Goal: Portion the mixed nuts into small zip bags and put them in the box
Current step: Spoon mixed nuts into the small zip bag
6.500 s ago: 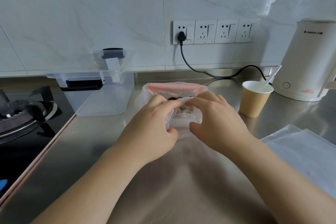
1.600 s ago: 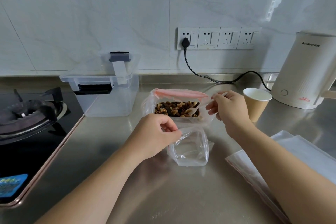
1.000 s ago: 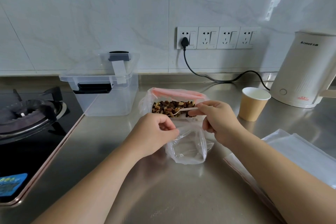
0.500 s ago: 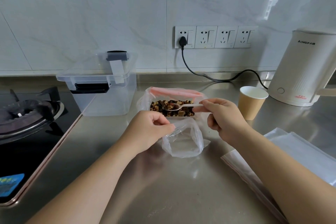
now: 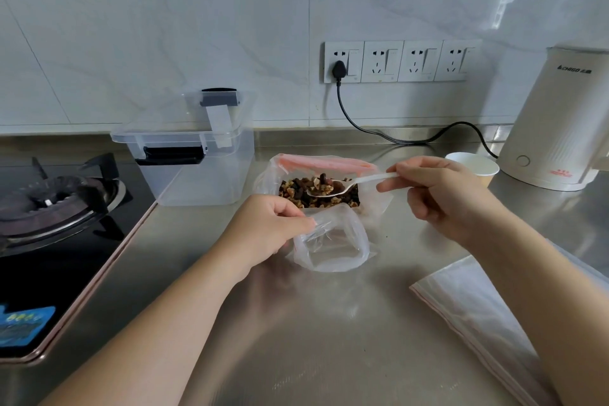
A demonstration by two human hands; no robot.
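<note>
A brushed steel counter (image 5: 329,339) ran along the tiled wall, with a black glass hob (image 5: 49,241) let in at its left end. On it stood a clear lidded box (image 5: 194,158) near the wall, a large bag of mixed nuts (image 5: 316,188) beside it, and a small open zip bag (image 5: 333,237) just in front of that. Further right stood a paper cup (image 5: 474,168) and a white kettle (image 5: 560,128), and a stack of flat bags (image 5: 478,306) lay at the near right.

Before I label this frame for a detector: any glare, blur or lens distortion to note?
Head view: sharp on the spoon and nuts; wide-angle bend curves the wall tiles and kettle; soft window glare on the steel counter and upper-right tile; the clear small bag shows mostly by highlights.
</note>
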